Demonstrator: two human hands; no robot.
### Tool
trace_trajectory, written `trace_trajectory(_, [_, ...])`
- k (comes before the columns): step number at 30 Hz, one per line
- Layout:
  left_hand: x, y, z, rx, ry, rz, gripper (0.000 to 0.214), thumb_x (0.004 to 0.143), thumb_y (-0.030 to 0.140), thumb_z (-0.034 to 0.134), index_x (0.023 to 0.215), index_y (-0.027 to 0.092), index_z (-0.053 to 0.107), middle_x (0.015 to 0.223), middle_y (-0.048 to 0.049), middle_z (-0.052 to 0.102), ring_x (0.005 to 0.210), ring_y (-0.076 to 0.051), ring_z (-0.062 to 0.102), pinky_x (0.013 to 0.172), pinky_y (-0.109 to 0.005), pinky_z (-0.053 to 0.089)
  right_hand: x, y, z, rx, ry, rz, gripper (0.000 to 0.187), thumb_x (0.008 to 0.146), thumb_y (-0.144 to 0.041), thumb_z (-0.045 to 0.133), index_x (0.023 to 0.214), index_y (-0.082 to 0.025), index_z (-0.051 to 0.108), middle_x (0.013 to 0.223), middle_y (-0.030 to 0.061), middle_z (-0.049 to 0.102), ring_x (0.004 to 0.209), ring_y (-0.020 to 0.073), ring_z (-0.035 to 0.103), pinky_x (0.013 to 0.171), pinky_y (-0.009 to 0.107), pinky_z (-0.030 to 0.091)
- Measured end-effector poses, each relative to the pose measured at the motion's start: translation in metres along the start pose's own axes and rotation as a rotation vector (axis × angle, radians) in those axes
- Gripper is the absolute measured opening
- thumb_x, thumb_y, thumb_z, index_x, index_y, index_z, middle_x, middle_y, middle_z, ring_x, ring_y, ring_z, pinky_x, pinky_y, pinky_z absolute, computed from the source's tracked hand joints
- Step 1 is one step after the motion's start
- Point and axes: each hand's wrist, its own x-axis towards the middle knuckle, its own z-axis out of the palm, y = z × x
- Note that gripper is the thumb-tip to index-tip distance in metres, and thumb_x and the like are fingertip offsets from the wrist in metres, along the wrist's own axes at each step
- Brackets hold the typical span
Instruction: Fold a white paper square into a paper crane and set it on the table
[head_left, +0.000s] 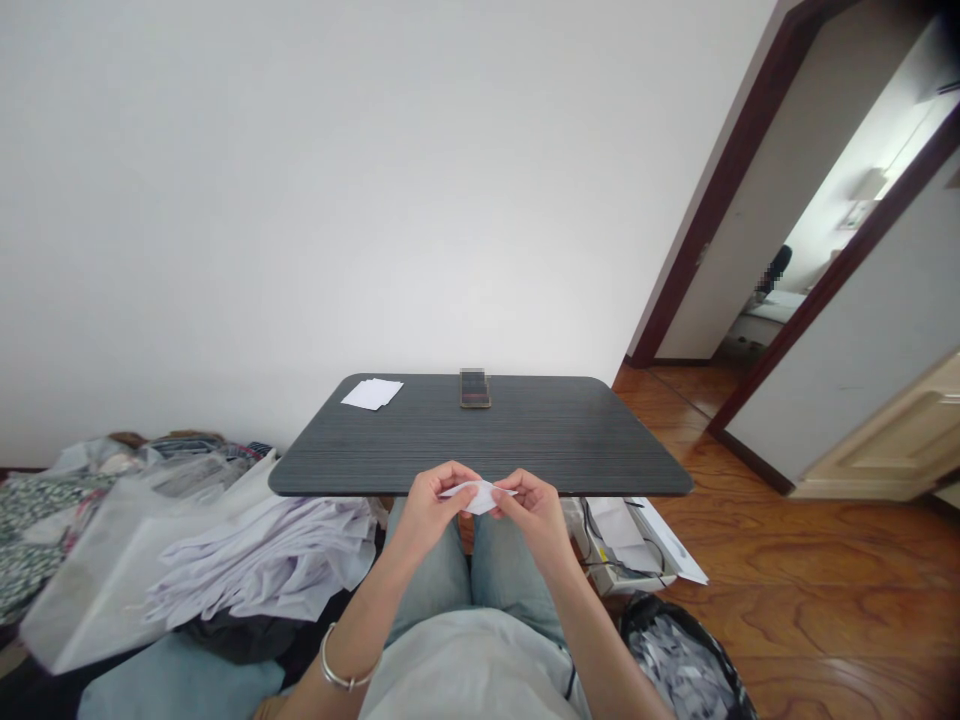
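At the 6 o'clock edge of the tabletop [525, 440], both hands hold a small folded piece of white paper [480, 494] in the air above the lap. The left hand [431, 505] pinches its left end between thumb and fingers; the right hand [534, 505] pinches the right end likewise. This two-point grip appears to keep the piece taut and clear of the tabletop. White sheets [372, 393] lie at 11 o'clock and a phone [474, 388] at 12 o'clock, both well apart from the hands, probably set out of the way.

Dark table [525, 440], phone [475, 388], open doorway [787, 280]
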Motion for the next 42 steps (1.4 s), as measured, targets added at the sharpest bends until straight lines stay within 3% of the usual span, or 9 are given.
trace_trajectory(16, [0.0009, 0.0027, -0.0037, -0.073, -0.037, -0.072, 0.021, 0.064, 0.031, 0.072, 0.068, 0.012, 0.063, 0.064, -0.0022, 0.063, 0.059, -0.012, 0.056, 0.051, -0.021, 0.045, 0.0008, 0.0020, -0.0017, -0.010, -0.036, 0.013, 0.016, 0.066, -0.032, 0.072, 0.070, -0.018, 0.066, 0.062, 0.0002, 0.065, 0.053, 0.0116, 0.057, 0.052, 0.022, 0.048])
trace_trajectory(24, [-0.0012, 0.0051, -0.0034, -0.006, -0.063, -0.107, 0.029, 0.069, 0.036, 0.067, 0.084, 0.011, 0.066, 0.075, -0.0049, 0.064, 0.062, -0.012, 0.056, 0.050, -0.021, 0.047, 0.0014, 0.0031, -0.0031, -0.035, 0.019, -0.001, 0.015, 0.067, -0.031, 0.072, 0.072, -0.017, 0.070, 0.059, 0.0007, 0.065, 0.053, 0.0123, 0.057, 0.053, 0.024, 0.047])
trace_trajectory(31, [-0.0004, 0.0019, -0.0005, -0.019, 0.031, -0.094, 0.024, 0.064, 0.032, 0.071, 0.075, 0.012, 0.066, 0.071, -0.0042, 0.065, 0.062, -0.013, 0.058, 0.050, -0.021, 0.048, 0.0009, 0.0013, -0.0024, 0.006, 0.027, 0.025, 0.015, 0.065, -0.031, 0.073, 0.073, -0.018, 0.073, 0.063, 0.0019, 0.069, 0.055, 0.0128, 0.059, 0.055, 0.024, 0.050])
trace_trajectory(42, [0.0005, -0.0001, -0.0010, -0.090, 0.041, -0.113, 0.021, 0.063, 0.031, 0.072, 0.067, 0.012, 0.063, 0.067, -0.0022, 0.064, 0.061, -0.012, 0.057, 0.050, -0.020, 0.047, -0.0007, -0.0012, -0.0004, 0.039, 0.070, 0.017, 0.014, 0.065, -0.028, 0.069, 0.074, -0.020, 0.076, 0.066, 0.0023, 0.071, 0.058, 0.0144, 0.062, 0.056, 0.026, 0.054])
